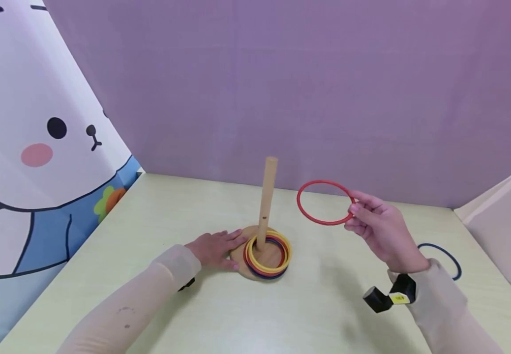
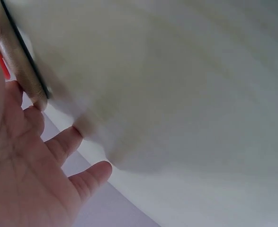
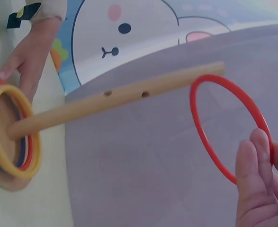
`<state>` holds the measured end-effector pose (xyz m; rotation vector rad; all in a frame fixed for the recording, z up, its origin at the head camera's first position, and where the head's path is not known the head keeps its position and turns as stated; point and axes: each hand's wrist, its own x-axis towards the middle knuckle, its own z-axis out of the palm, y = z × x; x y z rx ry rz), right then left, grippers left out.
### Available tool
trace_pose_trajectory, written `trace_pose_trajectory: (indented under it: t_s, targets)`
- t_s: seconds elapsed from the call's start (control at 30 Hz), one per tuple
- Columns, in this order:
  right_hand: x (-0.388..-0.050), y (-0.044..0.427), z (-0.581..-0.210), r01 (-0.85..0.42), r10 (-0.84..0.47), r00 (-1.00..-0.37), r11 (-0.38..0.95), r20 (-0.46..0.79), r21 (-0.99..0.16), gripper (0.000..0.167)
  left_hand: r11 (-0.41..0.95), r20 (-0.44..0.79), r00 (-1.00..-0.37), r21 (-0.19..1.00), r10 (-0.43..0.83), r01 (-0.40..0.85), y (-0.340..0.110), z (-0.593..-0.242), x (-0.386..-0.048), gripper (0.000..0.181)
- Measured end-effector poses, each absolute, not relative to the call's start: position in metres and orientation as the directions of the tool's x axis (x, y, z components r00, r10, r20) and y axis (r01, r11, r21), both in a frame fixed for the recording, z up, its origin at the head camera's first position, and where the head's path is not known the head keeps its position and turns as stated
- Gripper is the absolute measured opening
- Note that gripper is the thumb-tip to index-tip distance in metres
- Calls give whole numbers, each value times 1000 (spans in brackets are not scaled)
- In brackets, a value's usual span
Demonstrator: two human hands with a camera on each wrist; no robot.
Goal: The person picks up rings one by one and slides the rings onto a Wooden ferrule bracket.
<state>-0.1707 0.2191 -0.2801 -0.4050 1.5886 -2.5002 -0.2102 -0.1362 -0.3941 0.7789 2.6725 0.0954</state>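
Note:
A red ring [image 1: 324,223] is pinched at its right side between the thumb and fingers of my right hand [image 1: 383,228], raised above the table to the right of a wooden peg [image 1: 267,196]. The peg stands upright on a round wooden base [image 1: 239,254]. Several yellow, red and blue rings [image 1: 288,250] lie stacked around its foot. My left hand [image 1: 215,250] rests against the left edge of the base with its fingers spread. In the right wrist view the held red ring [image 3: 199,125] appears near the peg's top, but not around it.
A blue ring [image 1: 458,268] lies on the pale table [image 1: 299,314] at the right, partly hidden by my right wrist. Behind the table rises a purple backdrop [image 1: 304,88]. A cartoon-printed panel [image 1: 12,108] stands at the left.

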Motion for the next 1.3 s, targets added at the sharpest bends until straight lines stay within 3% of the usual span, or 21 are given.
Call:
trace_pose_trajectory:
  t_s: [0.73, 1.3]
  targets:
    - [-166, 163, -252, -250, -102, -929, -533, 355, -808, 27, 867, -356, -791, 154, 497, 475, -133, -392, -216, 81]
    - [-173, 125, -253, -185, -103, -946, -608, 308, -772, 22, 908, -446, -791, 188, 419, 375, -129, -389, -221, 82]
